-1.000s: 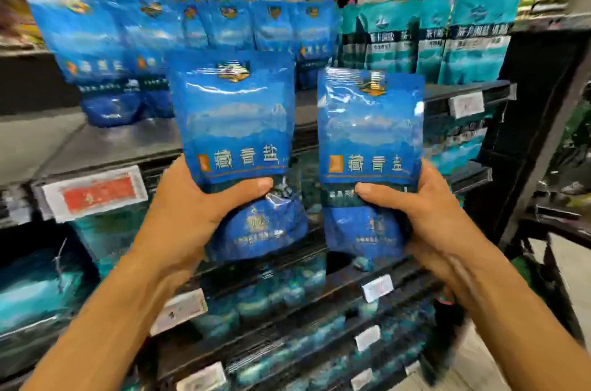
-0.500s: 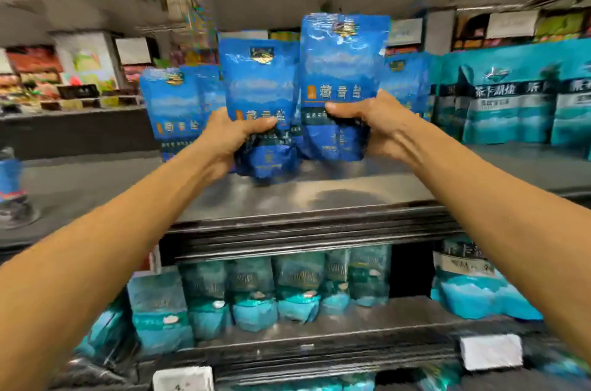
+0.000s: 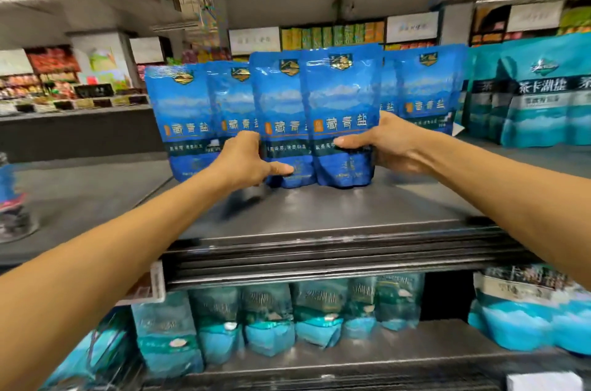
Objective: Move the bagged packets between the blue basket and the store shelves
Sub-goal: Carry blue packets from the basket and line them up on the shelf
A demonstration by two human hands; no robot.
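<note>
Both packets are standing upright on the top shelf (image 3: 319, 208) (long axes vertical): left hand (image 3: 246, 163) is gripping the left packet (image 3: 281, 115), right hand (image 3: 387, 147) is gripping the right packet (image 3: 342, 109), edges touching

Arms: two bare forearms, no sleeve in sight up to the frame's edge.
Left hand (image 3: 246, 163): bare, no glove, ring or watch in sight; the thumbnail is short and unpainted.
Right hand (image 3: 388, 143): bare, no glove or ring; knuckles and tendons stand out along its back.
Wrists: both plain, no band or strap.
Build: slim, smooth forearms tapering to the wrists.
</note>
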